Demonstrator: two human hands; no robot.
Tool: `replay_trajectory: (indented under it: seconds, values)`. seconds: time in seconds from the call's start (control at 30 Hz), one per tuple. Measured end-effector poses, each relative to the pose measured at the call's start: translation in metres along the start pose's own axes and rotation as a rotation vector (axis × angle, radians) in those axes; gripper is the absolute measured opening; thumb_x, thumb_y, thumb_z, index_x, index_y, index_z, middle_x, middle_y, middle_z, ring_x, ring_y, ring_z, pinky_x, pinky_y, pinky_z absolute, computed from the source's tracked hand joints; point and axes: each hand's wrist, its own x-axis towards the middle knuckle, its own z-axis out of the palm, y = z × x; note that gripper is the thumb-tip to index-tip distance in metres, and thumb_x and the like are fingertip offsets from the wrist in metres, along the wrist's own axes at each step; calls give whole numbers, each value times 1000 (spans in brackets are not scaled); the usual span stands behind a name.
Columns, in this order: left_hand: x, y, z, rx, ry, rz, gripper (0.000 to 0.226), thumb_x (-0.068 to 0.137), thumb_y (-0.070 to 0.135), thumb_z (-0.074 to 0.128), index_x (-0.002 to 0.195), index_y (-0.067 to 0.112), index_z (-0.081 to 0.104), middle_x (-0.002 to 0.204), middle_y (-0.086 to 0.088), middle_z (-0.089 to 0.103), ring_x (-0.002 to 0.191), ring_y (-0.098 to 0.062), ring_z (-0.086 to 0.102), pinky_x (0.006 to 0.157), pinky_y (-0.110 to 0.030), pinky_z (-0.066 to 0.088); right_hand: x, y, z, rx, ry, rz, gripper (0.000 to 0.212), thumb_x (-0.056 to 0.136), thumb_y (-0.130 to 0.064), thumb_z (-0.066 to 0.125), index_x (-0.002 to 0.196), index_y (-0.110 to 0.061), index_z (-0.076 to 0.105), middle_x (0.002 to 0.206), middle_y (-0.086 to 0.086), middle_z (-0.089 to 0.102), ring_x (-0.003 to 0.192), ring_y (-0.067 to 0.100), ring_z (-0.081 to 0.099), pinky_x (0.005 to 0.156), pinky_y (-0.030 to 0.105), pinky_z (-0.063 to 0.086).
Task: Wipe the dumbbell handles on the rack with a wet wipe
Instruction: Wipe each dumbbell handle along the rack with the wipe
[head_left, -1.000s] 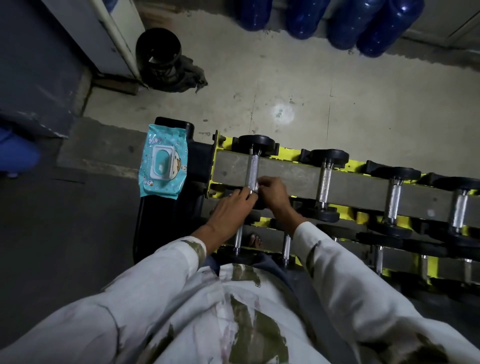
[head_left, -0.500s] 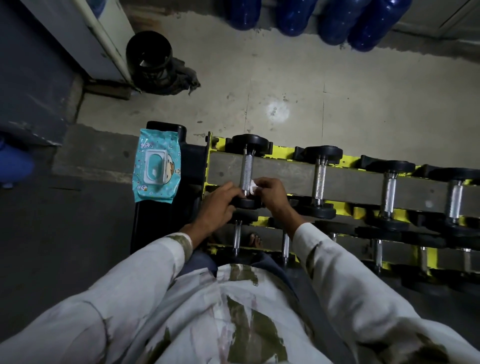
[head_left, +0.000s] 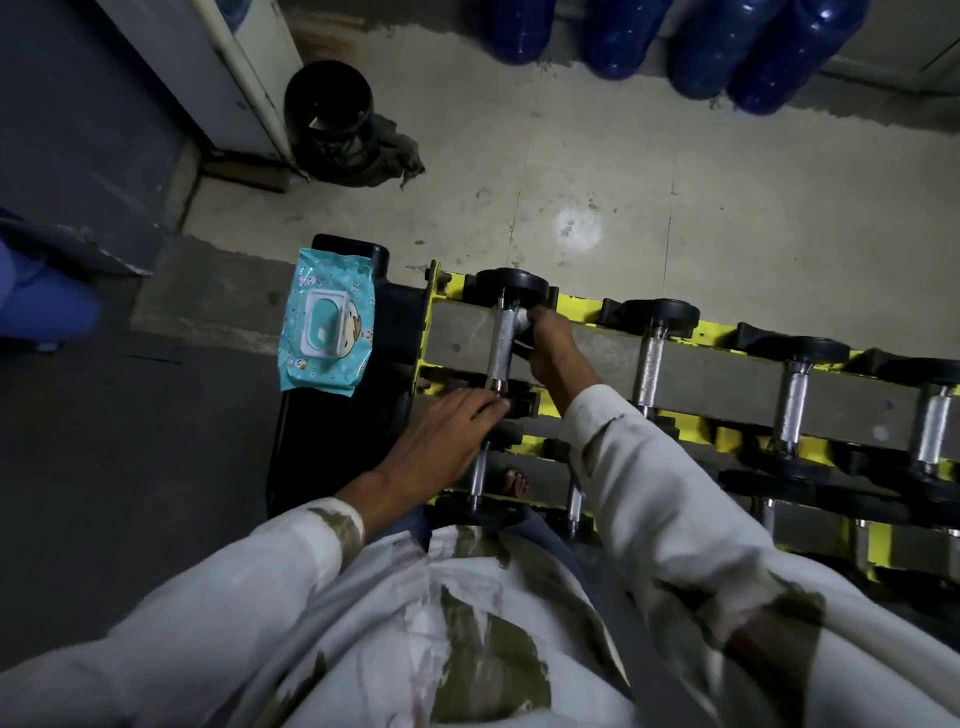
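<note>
The leftmost dumbbell (head_left: 511, 283) lies across the top shelf of the yellow rack (head_left: 711, 332), its knurled metal handle (head_left: 500, 345) running lengthwise away from the person, tilted slightly to the right at the far end. It is one of four dumbbells in view on that shelf. The right hand (head_left: 553, 348) pinches one white wipe (head_left: 522, 326) against the handle's far end, the left hand (head_left: 447, 431) lays fairly straight fingers on the near weight, and one teal pack of wipes (head_left: 327, 327) lies just left of the rack.

Wipes pack (head_left: 326, 325) lies centre-left on a stand (head_left: 337, 441), just left of the rack (head_left: 727, 384) carrying a row of dumbbells (head_left: 650, 358); bottles (head_left: 769, 47) line the top edge.
</note>
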Motion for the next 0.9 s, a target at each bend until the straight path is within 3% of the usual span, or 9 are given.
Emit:
replay_trajectory:
  seconds: [0.07,0.23,0.37,0.47,0.53,0.63,0.73,0.8,0.9]
  values:
    - [-13,0,7,67,-66,4,74,80,8,75,149,7,47,147,-12,51,134,-30,51,113,-41,46,-5,5,-1,-49,-7,-16,16,82,-1,47,78,-10,60,77,9,63,70,23,60,70,33,51]
    - [-24,3,16,158,-164,-71,92,76,14,79,157,4,35,159,-15,39,146,-33,39,120,-45,37,-12,56,-29,-567,-101,-270,22,79,-27,53,62,-15,60,66,5,60,64,19,53,63,38,43]
    - [-20,11,15,158,-163,-89,88,78,11,77,155,2,37,157,-17,40,147,-35,38,120,-45,38,-43,67,-42,-862,-41,-476,17,93,-20,63,82,-12,73,76,4,72,69,20,66,65,31,49]
    - [-17,16,11,147,-164,-107,83,83,11,72,156,2,35,158,-16,38,148,-35,35,119,-43,38,-54,66,-42,-970,39,-640,11,91,-23,68,85,-16,72,77,2,72,70,18,66,61,30,51]
    - [-17,20,10,124,-181,-130,78,90,14,64,158,2,30,161,-16,31,152,-34,27,121,-43,35,-51,56,-36,-1211,59,-841,4,88,-21,69,89,-18,70,83,3,70,78,22,61,59,31,47]
    - [-16,22,6,133,-197,-134,77,93,16,60,160,3,25,163,-14,27,153,-32,23,122,-41,32,-37,30,-27,-1553,58,-1163,24,82,-18,74,104,-15,67,98,7,65,90,27,54,61,31,39]
    - [-15,20,7,140,-204,-128,80,89,16,64,159,3,27,161,-14,31,152,-32,27,122,-40,33,-19,2,-22,-1716,92,-1257,29,87,-19,70,116,-15,65,110,7,61,91,29,56,65,34,42]
    - [-15,20,7,148,-220,-130,83,87,18,67,159,3,27,161,-13,32,151,-32,28,122,-40,33,-18,0,-24,-1792,-69,-1237,36,87,-12,67,123,-16,63,121,6,62,90,30,63,66,36,49]
    - [-14,21,4,151,-227,-124,84,88,19,67,160,3,26,162,-14,31,152,-32,27,123,-40,31,-28,3,-29,-1943,-553,-1235,40,89,-13,66,128,-19,60,129,2,61,86,28,71,61,37,57]
